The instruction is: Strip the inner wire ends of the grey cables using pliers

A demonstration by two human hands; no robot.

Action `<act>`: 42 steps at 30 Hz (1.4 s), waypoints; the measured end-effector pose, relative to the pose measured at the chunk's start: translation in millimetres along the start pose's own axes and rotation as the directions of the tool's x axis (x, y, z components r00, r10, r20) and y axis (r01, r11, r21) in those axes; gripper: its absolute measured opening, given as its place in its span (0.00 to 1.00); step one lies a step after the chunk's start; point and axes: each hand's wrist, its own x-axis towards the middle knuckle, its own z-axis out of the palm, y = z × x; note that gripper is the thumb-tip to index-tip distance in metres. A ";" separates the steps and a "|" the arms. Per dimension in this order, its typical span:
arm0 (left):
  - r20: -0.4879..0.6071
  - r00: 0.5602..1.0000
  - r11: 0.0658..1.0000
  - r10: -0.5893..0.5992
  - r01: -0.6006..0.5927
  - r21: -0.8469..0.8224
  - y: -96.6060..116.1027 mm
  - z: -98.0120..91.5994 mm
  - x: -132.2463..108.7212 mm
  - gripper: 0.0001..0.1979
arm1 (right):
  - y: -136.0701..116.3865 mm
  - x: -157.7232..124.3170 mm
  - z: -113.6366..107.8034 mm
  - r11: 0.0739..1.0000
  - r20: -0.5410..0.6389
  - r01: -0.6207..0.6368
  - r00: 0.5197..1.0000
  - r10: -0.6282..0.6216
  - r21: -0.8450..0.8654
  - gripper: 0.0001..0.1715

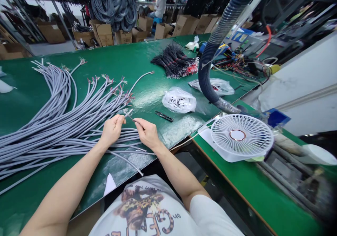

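Note:
My left hand (112, 128) is closed in a pinch on the stripped end of a grey cable (128, 112). Close beside it, my right hand (147, 132) pinches the thin wires coming out of that same cable end. Both hands hover just above the green table (147, 58), over a big fan of grey cables (60, 123) whose stripped, coloured ends point to the right. Small black cutters (163, 116) lie on the table a short way right of my right hand.
Two clear plastic bags, one (179, 100) nearer and another (214, 85) further right, lie beyond. A bundle of black wires (175, 61) rests further back. A ribbed hose (213, 53) arches over the right side. A white fan (241, 136) sits at right. Other people work far behind, among cardboard boxes.

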 end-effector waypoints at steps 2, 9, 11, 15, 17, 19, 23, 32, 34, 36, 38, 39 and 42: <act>0.005 1.000 1.000 -0.006 0.006 -0.002 0.2 -0.4 -0.1 0.16 | 0.6 -0.3 1.1 1.000 -0.007 0.005 1.000 -0.005 0.013 0.16; 0.023 1.000 0.998 0.014 -0.016 0.067 -2.7 4.2 -1.6 0.17 | -3.8 6.2 4.9 0.999 0.037 -0.046 0.998 0.045 0.022 0.16; 0.041 0.999 0.996 0.019 -0.023 0.090 -7.0 7.7 -2.0 0.17 | -11.3 7.5 3.2 0.998 0.064 -0.050 0.997 0.048 0.035 0.16; 0.081 0.997 0.998 0.000 -0.005 0.064 -14.7 12.0 -1.4 0.17 | -32.2 4.0 -10.0 0.986 0.154 0.112 0.979 -0.131 0.127 0.16; 0.074 0.997 0.999 -0.006 0.003 0.038 -14.4 10.6 -0.5 0.17 | -36.9 1.3 -18.3 0.982 0.159 0.133 0.975 -0.154 0.131 0.15; 0.047 0.999 1.000 -0.003 0.002 0.025 -11.2 7.5 0.2 0.17 | -33.3 -0.9 -23.3 0.995 0.118 0.060 0.991 -0.070 0.085 0.15; 0.024 1.000 1.000 -0.011 0.011 -0.003 -4.5 2.3 0.5 0.17 | -12.8 -4.2 -19.6 0.995 0.085 -0.091 0.992 0.094 -0.036 0.14; 0.022 1.000 1.000 0.004 -0.004 0.018 -8.2 3.2 -0.7 0.17 | -6.6 -1.1 -8.8 0.990 0.100 -0.103 0.988 0.113 -0.099 0.15; 0.022 1.000 1.000 0.000 0.000 0.025 -7.5 3.1 -0.9 0.17 | -7.4 0.2 -8.9 0.990 0.099 -0.107 0.988 0.116 -0.096 0.16; 0.020 1.000 1.000 -0.005 0.004 0.027 -6.2 3.0 -1.0 0.17 | -7.4 1.0 -8.7 0.990 0.099 -0.108 0.988 0.117 -0.086 0.16; 0.019 1.000 1.000 -0.005 0.005 0.025 -5.0 2.9 -1.1 0.17 | -7.0 1.3 -8.1 0.992 0.098 -0.105 0.989 0.112 -0.069 0.16; 0.018 1.000 1.000 -0.004 0.004 0.024 -4.6 2.9 -1.1 0.17 | -6.6 1.3 -7.8 0.993 0.095 -0.104 0.989 0.110 -0.063 0.16; 0.021 1.000 1.000 -0.002 0.001 0.024 -4.5 3.2 -1.0 0.17 | -5.3 0.6 -7.0 0.993 0.091 -0.101 0.990 0.106 -0.059 0.16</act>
